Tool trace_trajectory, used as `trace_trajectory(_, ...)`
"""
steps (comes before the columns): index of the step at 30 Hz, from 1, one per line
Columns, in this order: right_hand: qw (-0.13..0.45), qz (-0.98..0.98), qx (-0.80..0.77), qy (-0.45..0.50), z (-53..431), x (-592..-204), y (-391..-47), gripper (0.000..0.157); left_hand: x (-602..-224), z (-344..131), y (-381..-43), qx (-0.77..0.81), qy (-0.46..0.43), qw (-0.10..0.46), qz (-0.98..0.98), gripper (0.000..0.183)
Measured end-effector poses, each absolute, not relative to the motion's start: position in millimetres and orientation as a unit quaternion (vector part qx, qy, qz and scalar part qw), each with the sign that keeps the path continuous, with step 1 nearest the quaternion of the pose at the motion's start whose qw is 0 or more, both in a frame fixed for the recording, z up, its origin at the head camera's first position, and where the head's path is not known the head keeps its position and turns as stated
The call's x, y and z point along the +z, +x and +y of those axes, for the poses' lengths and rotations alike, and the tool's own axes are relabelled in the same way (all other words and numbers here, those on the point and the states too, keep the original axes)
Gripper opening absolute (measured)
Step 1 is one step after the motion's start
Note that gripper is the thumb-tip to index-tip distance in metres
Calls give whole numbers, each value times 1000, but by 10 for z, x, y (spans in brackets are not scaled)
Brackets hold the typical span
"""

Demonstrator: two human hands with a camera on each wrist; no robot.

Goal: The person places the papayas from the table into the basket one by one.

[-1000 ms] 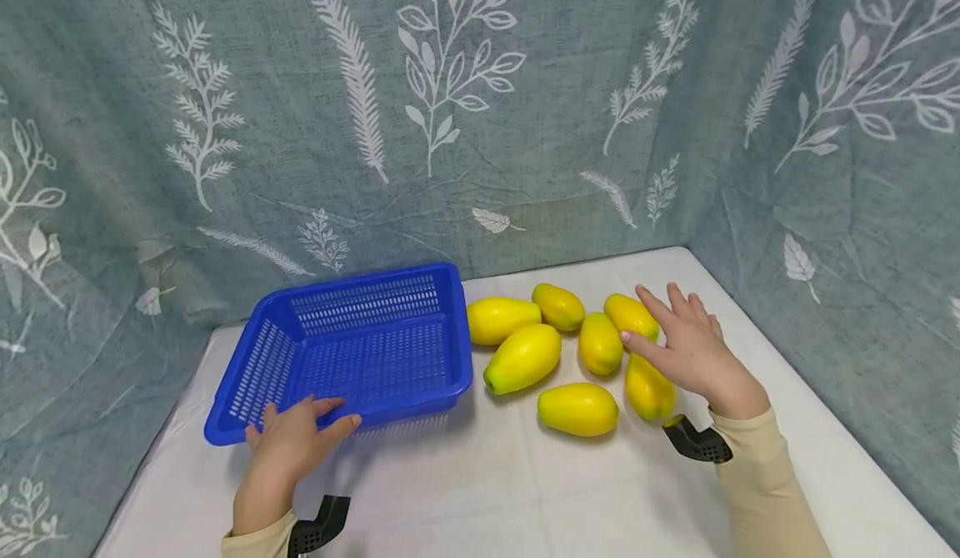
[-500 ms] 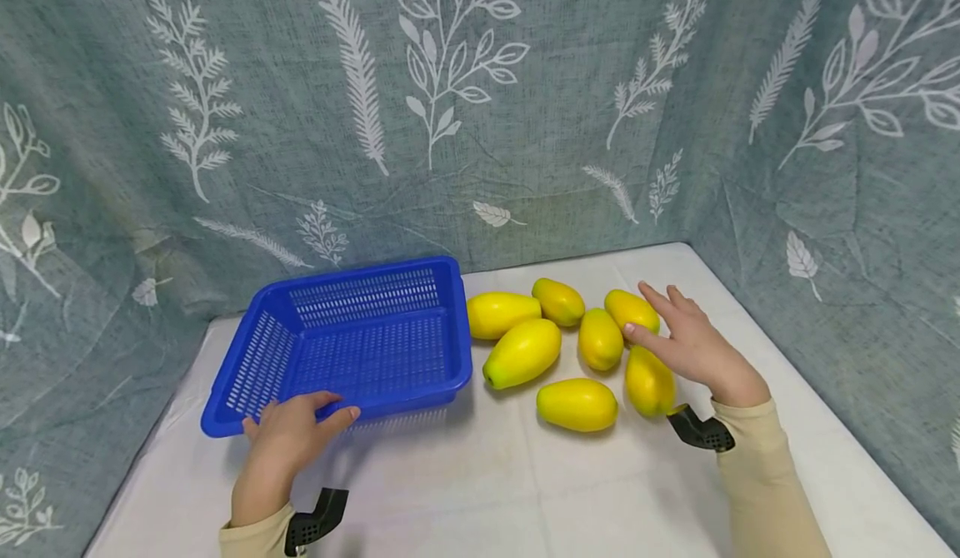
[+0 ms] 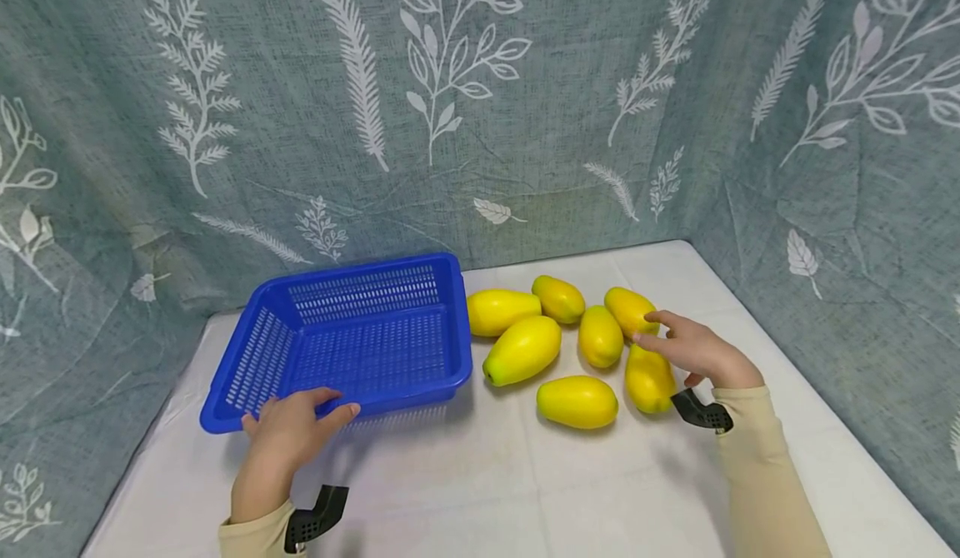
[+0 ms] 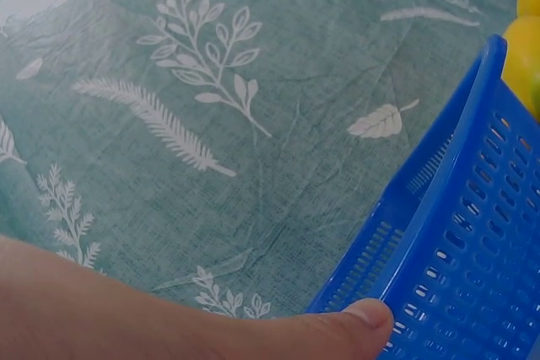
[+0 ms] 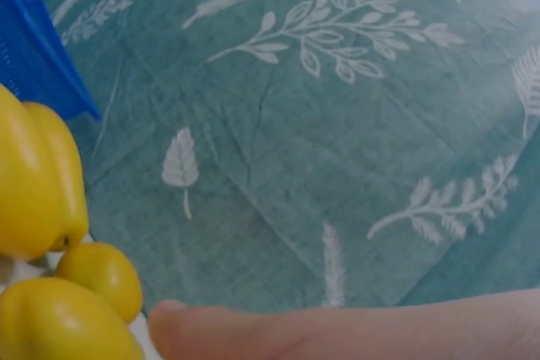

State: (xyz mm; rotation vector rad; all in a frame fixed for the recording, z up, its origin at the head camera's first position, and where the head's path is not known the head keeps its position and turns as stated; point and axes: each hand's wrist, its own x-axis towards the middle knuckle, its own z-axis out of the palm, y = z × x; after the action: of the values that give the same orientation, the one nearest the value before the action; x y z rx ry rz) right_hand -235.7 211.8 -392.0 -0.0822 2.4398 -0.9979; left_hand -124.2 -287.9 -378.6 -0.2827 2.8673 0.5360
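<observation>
My left hand (image 3: 288, 429) is at the front rim of a blue plastic basket (image 3: 462, 325), thumb outside and fingers over the edge, gripping it. In the left wrist view the thumb (image 4: 350, 326) lies along the basket's rim. My right hand (image 3: 705, 350) hovers at the right of several yellow papayas, fingers bent downward and apart from the thumb. Its fingertips overlap the right end of the back-right papaya (image 3: 628, 310), just above another papaya (image 3: 650, 381). In the right wrist view a finger (image 5: 219, 330) shows beside a small part of the fruit (image 5: 101, 280).
More papayas lie between the basket and the right hand, among them a front one (image 3: 577, 402) and a larger one (image 3: 522, 350). All rest on a white cloth (image 3: 480, 491). A green leaf-patterned curtain (image 3: 525, 108) closes off the back and sides.
My right hand has gone from spread fingers above the papayas to bent fingers lowered toward the back-right ones. The left hand stays at the basket rim, its fingers slightly closer to it.
</observation>
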Motion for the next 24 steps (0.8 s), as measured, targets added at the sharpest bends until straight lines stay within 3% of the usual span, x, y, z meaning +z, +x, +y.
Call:
trace_trajectory(7,262,895,-360,-34,2136,-4007,-2380,71,-3776,-2887,-1246,178,-97,109,973,62)
trace_trajectory(24,260,897,-353,-60,2133,-4143,-2406,68,-3763,-2862,-1232,172,-103,108,974,61)
